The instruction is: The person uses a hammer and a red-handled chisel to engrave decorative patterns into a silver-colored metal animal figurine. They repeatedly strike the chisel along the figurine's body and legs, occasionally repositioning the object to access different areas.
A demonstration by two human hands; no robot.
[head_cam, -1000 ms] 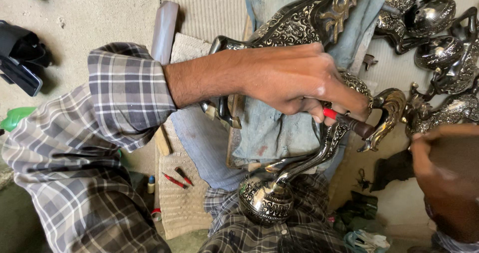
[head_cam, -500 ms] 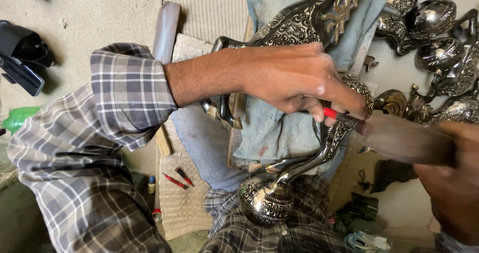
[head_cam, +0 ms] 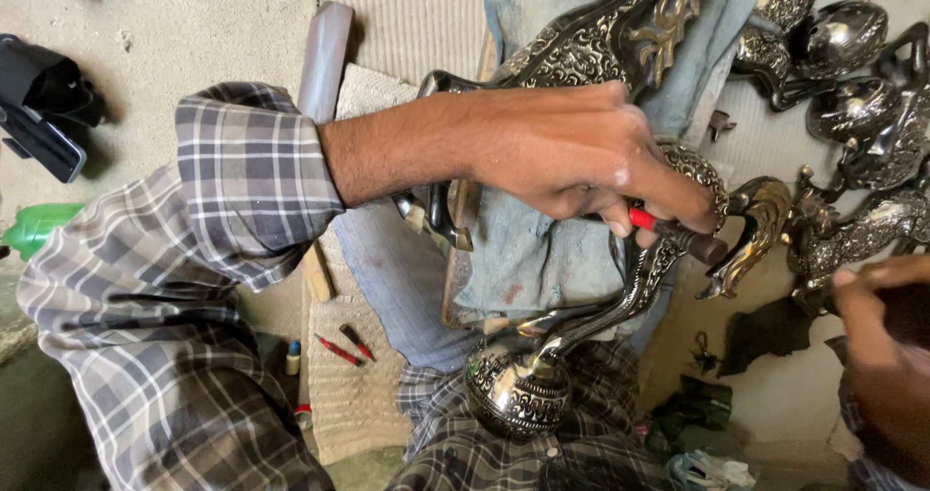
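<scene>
The worker wore a grey, white and navy plaid flannel shirt, its left sleeve [head_cam: 242, 181] rolled to the forearm, leaving both hands bare.

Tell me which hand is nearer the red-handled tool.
Left. The left hand grips the red-handled tool against the ornate metal piece. The right hand is off at the frame's right edge, clear of the tool.
</scene>
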